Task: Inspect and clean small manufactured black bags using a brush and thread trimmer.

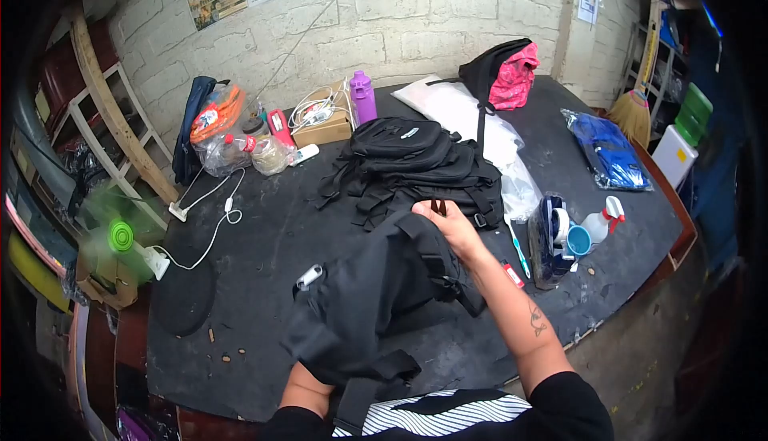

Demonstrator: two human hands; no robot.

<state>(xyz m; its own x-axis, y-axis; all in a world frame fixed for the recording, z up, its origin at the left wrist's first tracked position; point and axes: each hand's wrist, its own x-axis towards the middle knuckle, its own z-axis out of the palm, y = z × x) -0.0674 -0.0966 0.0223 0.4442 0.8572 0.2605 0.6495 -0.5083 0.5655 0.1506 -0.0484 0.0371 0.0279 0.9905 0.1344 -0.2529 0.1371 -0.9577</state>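
Observation:
A black backpack (352, 297) is held up over the near side of the table, with straps and a buckle hanging on its right. A small white and silver piece (310, 277) shows on its left side. My left forearm (306, 389) goes up into or behind the bag, which hides the hand and its fingers. My right hand (450, 227) is closed at the bag's top edge. Between its fingers a small dark two-pronged tool (438, 207), like thread snips, points up. Just beyond lies a stack of black backpacks (416, 157).
Right of my arm are a toothbrush (520, 251), a packed case (548, 241), a blue cup (578, 239) and a spray bottle (604, 221). A purple bottle (362, 97) and cardboard box (324, 127) stand behind. At left, a green fan (121, 235) spins beside a white cord (204, 257).

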